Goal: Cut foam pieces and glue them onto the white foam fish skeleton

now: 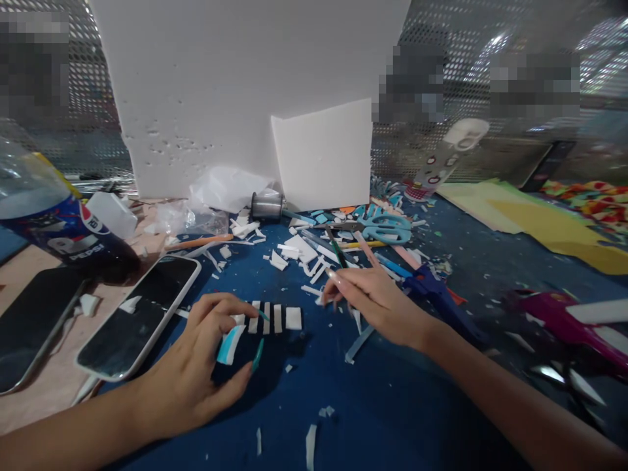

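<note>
My left hand (209,353) hovers low over the blue table at centre left, thumb and index finger apart. Under its curled fingers shows a small blue-and-white piece (229,345); whether they touch it I cannot tell. Just beyond the fingertips, several short white strips (277,319) lie in a row beside a white square piece (294,318). My right hand (375,297) is at the near edge of the scrap pile, fingers curled and thumb pressed toward them. What it holds, if anything, is hidden. A dark green pencil (336,247) lies just behind it.
Light blue scissors (385,227) lie among white scraps (299,252). A phone (140,314), a Pepsi bottle (69,229) and a wire spool (266,205) stand left and behind. White foam boards (324,157) rise at the back. A magenta tool (549,311) lies right.
</note>
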The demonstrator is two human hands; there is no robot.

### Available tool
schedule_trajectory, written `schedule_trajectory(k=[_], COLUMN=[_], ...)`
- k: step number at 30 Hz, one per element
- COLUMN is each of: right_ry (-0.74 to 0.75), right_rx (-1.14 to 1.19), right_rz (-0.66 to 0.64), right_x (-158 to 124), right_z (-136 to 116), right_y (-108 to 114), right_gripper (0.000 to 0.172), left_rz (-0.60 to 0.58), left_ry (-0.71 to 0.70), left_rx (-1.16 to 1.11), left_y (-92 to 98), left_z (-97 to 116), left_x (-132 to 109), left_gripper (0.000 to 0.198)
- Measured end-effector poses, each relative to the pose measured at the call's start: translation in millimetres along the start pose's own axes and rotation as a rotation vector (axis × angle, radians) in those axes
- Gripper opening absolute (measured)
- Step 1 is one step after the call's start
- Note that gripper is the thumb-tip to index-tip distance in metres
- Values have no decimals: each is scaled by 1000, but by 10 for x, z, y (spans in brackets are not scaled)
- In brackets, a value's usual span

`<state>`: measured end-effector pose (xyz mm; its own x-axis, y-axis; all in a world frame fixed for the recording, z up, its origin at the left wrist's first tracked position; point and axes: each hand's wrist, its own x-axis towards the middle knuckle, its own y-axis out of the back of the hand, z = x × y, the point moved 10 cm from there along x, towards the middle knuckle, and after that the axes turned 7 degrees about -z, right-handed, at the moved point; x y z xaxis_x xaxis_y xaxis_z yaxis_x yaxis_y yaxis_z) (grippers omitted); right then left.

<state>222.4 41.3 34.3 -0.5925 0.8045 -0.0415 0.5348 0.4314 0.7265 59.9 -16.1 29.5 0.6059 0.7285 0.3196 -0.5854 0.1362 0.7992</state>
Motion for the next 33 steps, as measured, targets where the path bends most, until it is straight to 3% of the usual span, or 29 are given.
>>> schedule_trajectory(k=[3,8,14,17,21,25,29,33], right_ry=[-46,-57,59,129,236,87,43,-64], right_rx=[68,-57,-229,-348,-623,-681,-660,-648], right_rz=[105,222,451,528,444,409,193,185], right_x=[-11,-47,-119,-161,-162,-141,-125,-427], right_z=[91,128,-20,-142,-368,-331,-293,-268], right_y=[65,169,325,318,234,443,343,312], right_gripper=[36,36,24,17,6,16,16,17], left_rz=[7,9,-17,-44,-48,-42,-59,-160], left_ry=[-7,-26,-94,-90,-107,-75,71,115], left_rx=[-14,-75,-171,-128,-173,-353,-672,-891], left_y=[9,47,98,94,135,148,24,-157], left_z=[13,-4,36,43,33,-48,-172,-99], left_x=[-1,-12,20,51,80,67,-4,-74], left_gripper=[24,26,12,21,31,32,32,55])
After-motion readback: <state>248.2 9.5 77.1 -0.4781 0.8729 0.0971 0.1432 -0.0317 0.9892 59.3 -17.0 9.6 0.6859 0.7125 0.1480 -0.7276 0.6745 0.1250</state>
